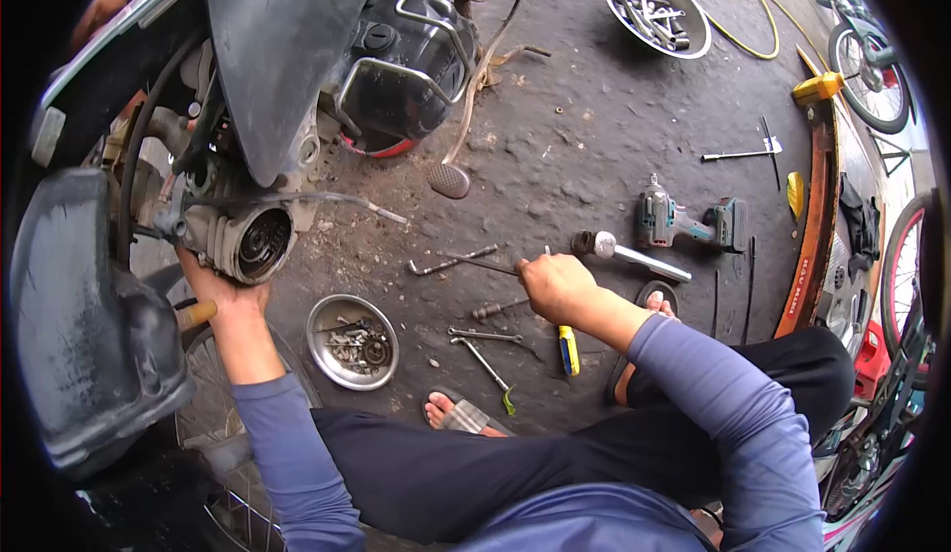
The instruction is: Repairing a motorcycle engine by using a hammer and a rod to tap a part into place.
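At the left, the left hand [238, 300] reaches beneath the grey engine part [226, 233] with its round opening [264, 243]; the fingers are hidden, so its grip cannot be told. Farther right, the right hand [560, 290] is closed around a thin dark rod [483, 264] pointing left. Between them, nearer, sits a metal bowl [343, 378] of small parts [372, 352]; right of the right hand lies a cordless driver [687, 221].

The person's fabric sleeves [708, 394] are dusty violet-blue, the cloth trousers [446, 473] at the bottom plain black. At left, the rounded metal engine casing [226, 242] is dull grey with brownish grime; mid-frame, the slender metal rod [495, 268] is dark grey. Right of centre, the plastic power tool [730, 225] is teal and black. The floor [614, 126] is dark grey, blotched brown.
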`<action>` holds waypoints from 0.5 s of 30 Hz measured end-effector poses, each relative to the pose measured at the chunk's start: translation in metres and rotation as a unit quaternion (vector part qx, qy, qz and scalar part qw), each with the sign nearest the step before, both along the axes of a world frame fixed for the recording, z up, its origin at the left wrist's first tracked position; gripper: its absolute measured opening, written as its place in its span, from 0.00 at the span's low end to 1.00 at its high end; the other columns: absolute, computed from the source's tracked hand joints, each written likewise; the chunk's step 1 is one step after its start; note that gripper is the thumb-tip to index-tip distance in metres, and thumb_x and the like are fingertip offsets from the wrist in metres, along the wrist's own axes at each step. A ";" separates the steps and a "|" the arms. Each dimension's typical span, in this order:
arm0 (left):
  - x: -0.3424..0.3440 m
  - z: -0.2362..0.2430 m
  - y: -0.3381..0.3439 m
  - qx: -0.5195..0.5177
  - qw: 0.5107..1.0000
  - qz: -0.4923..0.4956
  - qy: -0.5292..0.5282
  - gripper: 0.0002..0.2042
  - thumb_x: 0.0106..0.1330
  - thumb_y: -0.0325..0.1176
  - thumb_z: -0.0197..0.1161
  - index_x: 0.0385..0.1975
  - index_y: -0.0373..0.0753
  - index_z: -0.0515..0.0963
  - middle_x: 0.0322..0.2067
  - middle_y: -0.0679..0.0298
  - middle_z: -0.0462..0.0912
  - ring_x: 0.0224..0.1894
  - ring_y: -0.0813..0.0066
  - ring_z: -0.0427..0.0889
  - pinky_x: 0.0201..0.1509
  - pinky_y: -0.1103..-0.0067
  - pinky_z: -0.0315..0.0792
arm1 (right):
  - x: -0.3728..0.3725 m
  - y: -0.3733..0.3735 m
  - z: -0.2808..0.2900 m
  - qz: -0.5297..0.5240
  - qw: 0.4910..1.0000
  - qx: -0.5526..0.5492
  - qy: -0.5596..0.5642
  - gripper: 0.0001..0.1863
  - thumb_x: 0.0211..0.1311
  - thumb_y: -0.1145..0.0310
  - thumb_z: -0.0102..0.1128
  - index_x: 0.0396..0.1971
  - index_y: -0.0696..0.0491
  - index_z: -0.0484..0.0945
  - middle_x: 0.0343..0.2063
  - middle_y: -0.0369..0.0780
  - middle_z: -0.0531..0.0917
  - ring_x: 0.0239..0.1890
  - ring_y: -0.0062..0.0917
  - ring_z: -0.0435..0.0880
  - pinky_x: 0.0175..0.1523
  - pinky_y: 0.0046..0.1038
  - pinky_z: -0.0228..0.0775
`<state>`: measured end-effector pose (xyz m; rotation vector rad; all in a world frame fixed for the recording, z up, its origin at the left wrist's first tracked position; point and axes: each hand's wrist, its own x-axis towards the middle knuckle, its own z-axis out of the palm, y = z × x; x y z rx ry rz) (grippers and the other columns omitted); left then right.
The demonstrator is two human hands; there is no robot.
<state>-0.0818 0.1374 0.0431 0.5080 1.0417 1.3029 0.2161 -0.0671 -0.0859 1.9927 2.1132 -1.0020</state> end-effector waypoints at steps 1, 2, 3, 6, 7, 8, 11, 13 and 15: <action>0.001 0.001 -0.003 0.001 1.000 -0.018 -0.002 0.25 0.67 0.50 0.47 0.57 0.39 0.68 0.55 0.56 0.72 0.56 0.60 0.73 0.61 0.66 0.70 | 0.001 -0.001 -0.018 -0.005 1.000 0.001 0.000 0.10 0.57 0.72 0.48 0.26 0.59 0.79 0.24 0.49 0.83 0.31 0.41 0.85 0.36 0.38 0.77; -0.005 0.002 -0.001 0.002 0.999 -0.035 -0.018 0.26 0.68 0.52 0.47 0.57 0.39 0.68 0.55 0.56 0.73 0.56 0.59 0.73 0.61 0.63 0.70 | 0.000 -0.006 -0.031 -0.021 1.000 0.001 -0.005 0.10 0.58 0.72 0.47 0.27 0.58 0.79 0.26 0.47 0.83 0.31 0.40 0.85 0.36 0.38 0.76; -0.007 0.000 0.000 0.006 1.000 -0.015 -0.004 0.25 0.68 0.51 0.46 0.57 0.39 0.68 0.55 0.56 0.73 0.56 0.59 0.73 0.61 0.63 0.70 | -0.001 -0.010 -0.044 -0.038 0.999 0.000 -0.010 0.10 0.59 0.72 0.46 0.29 0.57 0.79 0.27 0.46 0.84 0.32 0.39 0.85 0.37 0.38 0.76; 0.001 0.000 -0.004 0.003 1.000 0.026 0.017 0.25 0.69 0.51 0.45 0.57 0.38 0.67 0.55 0.55 0.72 0.56 0.59 0.74 0.61 0.63 0.70 | 0.004 -0.016 -0.071 -0.073 0.995 0.004 -0.070 0.11 0.60 0.70 0.45 0.31 0.54 0.79 0.32 0.44 0.83 0.38 0.36 0.83 0.41 0.37 0.73; 0.004 -0.001 -0.003 0.002 0.999 0.042 0.022 0.26 0.69 0.51 0.45 0.58 0.38 0.67 0.56 0.55 0.72 0.56 0.58 0.73 0.61 0.62 0.69 | 0.007 -0.016 -0.073 -0.080 0.993 0.031 -0.087 0.10 0.60 0.70 0.47 0.34 0.51 0.79 0.36 0.43 0.82 0.44 0.34 0.80 0.47 0.35 0.70; 0.000 -0.004 -0.002 0.001 0.999 0.043 0.023 0.26 0.69 0.51 0.45 0.58 0.38 0.67 0.56 0.55 0.72 0.56 0.58 0.73 0.61 0.62 0.69 | 0.010 -0.017 -0.076 -0.079 0.993 0.030 -0.086 0.10 0.60 0.70 0.47 0.34 0.51 0.79 0.36 0.43 0.82 0.44 0.34 0.80 0.47 0.35 0.70; -0.017 -0.003 -0.003 0.017 1.000 -0.026 0.004 0.26 0.69 0.51 0.45 0.59 0.38 0.66 0.56 0.54 0.71 0.57 0.56 0.72 0.62 0.59 0.68 | 0.016 -0.017 -0.080 -0.071 0.984 0.119 -0.111 0.09 0.57 0.68 0.51 0.35 0.52 0.78 0.36 0.43 0.77 0.43 0.34 0.77 0.46 0.35 0.67; -0.010 -0.001 0.004 -0.012 0.999 0.021 0.033 0.27 0.69 0.52 0.45 0.59 0.38 0.66 0.56 0.54 0.71 0.57 0.56 0.72 0.62 0.59 0.68 | 0.018 -0.016 -0.070 -0.076 0.975 0.185 -0.093 0.08 0.56 0.67 0.53 0.34 0.52 0.77 0.35 0.43 0.76 0.42 0.34 0.76 0.46 0.35 0.66; -0.009 -0.004 0.000 -0.020 0.997 0.052 0.053 0.28 0.68 0.53 0.45 0.59 0.39 0.65 0.57 0.54 0.71 0.58 0.55 0.72 0.62 0.57 0.67 | 0.014 -0.027 -0.066 -0.085 0.974 0.203 -0.059 0.08 0.53 0.65 0.58 0.31 0.52 0.74 0.35 0.43 0.75 0.40 0.35 0.76 0.44 0.34 0.66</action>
